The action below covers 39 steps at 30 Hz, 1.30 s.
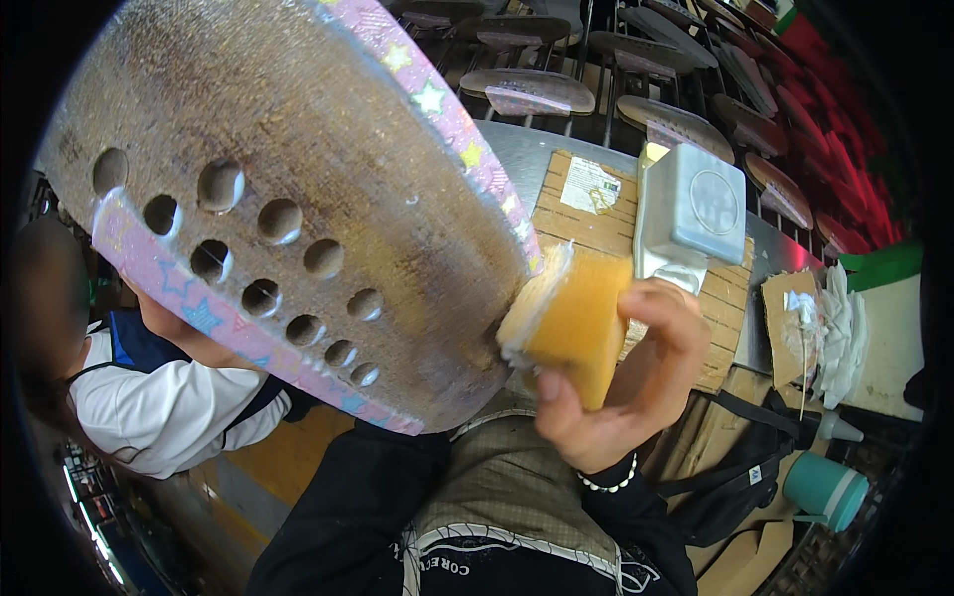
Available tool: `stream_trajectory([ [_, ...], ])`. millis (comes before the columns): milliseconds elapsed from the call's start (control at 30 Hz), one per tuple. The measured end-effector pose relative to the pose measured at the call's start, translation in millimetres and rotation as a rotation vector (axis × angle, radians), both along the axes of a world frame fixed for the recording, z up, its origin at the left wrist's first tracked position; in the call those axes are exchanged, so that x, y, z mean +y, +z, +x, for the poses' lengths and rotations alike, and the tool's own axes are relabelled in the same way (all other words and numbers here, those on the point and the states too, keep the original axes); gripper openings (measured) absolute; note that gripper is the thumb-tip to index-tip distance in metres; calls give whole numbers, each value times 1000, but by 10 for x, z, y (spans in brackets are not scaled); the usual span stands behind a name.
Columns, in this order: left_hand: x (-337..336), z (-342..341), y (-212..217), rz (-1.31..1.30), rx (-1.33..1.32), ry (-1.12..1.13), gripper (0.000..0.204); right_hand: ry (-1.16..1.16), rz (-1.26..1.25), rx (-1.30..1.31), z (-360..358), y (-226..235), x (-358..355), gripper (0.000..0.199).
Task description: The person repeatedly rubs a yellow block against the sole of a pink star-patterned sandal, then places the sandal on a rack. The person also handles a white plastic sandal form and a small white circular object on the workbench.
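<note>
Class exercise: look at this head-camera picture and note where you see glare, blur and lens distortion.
Head view: glare whitens the grey metal block; the perforated brown paddle with pink star-patterned edge tape fills the frame, its rim bowed by the fisheye; the right hand pressing the yellow sponge is fairly sharp; the person at far left is blurred; corners are vignetted black.

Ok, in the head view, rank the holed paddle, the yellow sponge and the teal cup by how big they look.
1. Holed paddle, largest, though it is closest to the camera.
2. Yellow sponge.
3. Teal cup, smallest, but farther off.
</note>
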<state>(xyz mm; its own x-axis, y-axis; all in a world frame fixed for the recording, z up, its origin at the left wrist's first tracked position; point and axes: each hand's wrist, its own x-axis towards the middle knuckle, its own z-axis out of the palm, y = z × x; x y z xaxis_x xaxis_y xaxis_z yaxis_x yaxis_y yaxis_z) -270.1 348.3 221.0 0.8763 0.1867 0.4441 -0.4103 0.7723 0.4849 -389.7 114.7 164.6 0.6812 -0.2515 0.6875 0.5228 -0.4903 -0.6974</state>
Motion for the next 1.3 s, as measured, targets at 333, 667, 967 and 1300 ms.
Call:
stream_trajectory([
  [333,13,-64,90,18,-26,9,43,-52,30,-23,-120,-87,120,57],
  [667,-803,-214,66,88,-42,-105,47,177,35,-327,351,395,-180,62],
  [967,-555,19,38,86,51,203,49,116,148,30,-50,-153,218,52],
  [1300,475,1363,-286,9,261,419,28,-350,508,88,-250,-344,-674,51],
])
